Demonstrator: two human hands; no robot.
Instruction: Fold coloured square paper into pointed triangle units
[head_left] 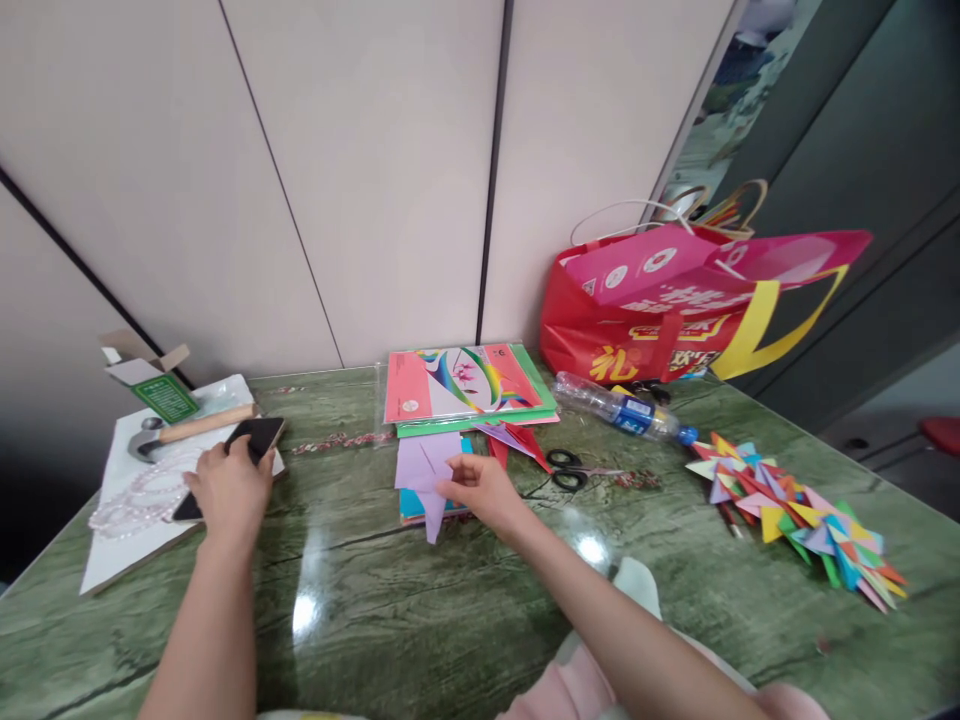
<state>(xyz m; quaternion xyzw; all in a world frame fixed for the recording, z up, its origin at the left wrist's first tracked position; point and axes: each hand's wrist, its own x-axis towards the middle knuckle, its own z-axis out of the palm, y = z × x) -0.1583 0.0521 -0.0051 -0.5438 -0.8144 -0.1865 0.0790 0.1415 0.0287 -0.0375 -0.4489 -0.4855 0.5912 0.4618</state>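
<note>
My left hand (234,492) is closed over a dark phone (259,437) at the left, fingers and thumb curled across it; the phone's middle is hidden. In front of me, my right hand (480,488) pinches the right edge of a folded purple paper (427,470) between thumb and fingers. A pointed flap of that paper hangs toward me. Beneath it lies a small stack of coloured paper sheets (409,508), blue on top. Just beyond my right hand are a red and purple folded paper piece (525,440) and black-handled scissors (568,470).
A white board (105,545) at the left carries a hammer (206,423), pale beads (142,500) and a green box (161,390). Packaged paper (461,385), a plastic bottle (630,408) and a red bag (637,320) stand farther back. Folded paper pieces (802,515) lie right.
</note>
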